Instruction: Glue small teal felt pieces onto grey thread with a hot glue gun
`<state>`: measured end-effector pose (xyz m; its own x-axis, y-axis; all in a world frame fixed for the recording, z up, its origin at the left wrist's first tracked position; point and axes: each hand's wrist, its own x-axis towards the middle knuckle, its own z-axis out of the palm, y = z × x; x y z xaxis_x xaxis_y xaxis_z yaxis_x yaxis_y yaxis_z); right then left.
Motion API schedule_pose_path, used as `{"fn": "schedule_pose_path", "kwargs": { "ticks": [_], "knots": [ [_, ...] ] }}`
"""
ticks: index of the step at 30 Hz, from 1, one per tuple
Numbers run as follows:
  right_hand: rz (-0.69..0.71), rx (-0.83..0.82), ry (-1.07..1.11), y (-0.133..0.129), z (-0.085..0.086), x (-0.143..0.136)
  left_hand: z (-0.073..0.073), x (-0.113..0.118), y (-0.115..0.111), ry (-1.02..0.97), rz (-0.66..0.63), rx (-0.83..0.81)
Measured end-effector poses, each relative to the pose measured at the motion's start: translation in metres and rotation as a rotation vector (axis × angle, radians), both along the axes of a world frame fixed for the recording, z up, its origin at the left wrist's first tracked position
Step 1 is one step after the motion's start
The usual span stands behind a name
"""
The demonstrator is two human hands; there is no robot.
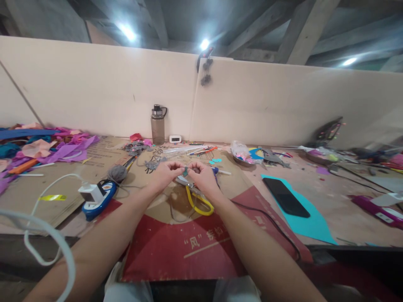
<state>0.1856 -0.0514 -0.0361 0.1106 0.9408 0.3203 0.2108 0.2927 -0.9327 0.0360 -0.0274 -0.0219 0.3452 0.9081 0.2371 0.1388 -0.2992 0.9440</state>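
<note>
Close together over the cardboard, my left hand [166, 174] and my right hand [203, 177] pinch a small teal-and-grey piece [185, 171] between their fingertips. The piece is too small and too covered by fingers to name. Just below them lie scissors with yellow handles [206, 206], partly behind my right hand. Grey yarn [134, 186] trails across from a ball of grey yarn [117, 173] on the left. A blue tool end [215, 170] shows beside my right hand.
A red-and-brown cardboard sheet [182, 256] covers the front. Left are a blue power strip [100, 205], a white cable [67, 247] and fabric scraps [37, 149]. A bottle [158, 128] stands behind. A phone [286, 196] lies on teal sheet; a bowl [244, 160] sits further back.
</note>
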Motion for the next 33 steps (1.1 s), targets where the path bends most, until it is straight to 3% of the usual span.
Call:
{"fn": "schedule_pose_path", "kwargs": {
  "ticks": [3,6,13,22,26,33],
  "knots": [
    [0.001,0.008,-0.009,0.0,-0.002,-0.001,-0.002,0.002,0.0,-0.008,0.05,0.016],
    [0.0,-0.006,0.012,0.001,-0.003,-0.001,-0.002,0.005,-0.002,-0.081,0.052,-0.075],
    [-0.026,-0.005,0.015,0.005,-0.006,0.002,-0.005,0.008,-0.002,-0.29,-0.104,-0.288],
    [0.04,0.067,-0.003,0.0,-0.003,-0.002,-0.005,0.01,-0.001,-0.343,-0.031,-0.264],
    [0.068,0.025,0.034,-0.001,-0.002,-0.001,-0.005,0.008,0.0,-0.345,-0.03,-0.27],
    [0.02,0.02,0.065,-0.002,-0.002,-0.001,-0.004,0.005,-0.001,-0.178,-0.024,-0.195]
  ]
}}
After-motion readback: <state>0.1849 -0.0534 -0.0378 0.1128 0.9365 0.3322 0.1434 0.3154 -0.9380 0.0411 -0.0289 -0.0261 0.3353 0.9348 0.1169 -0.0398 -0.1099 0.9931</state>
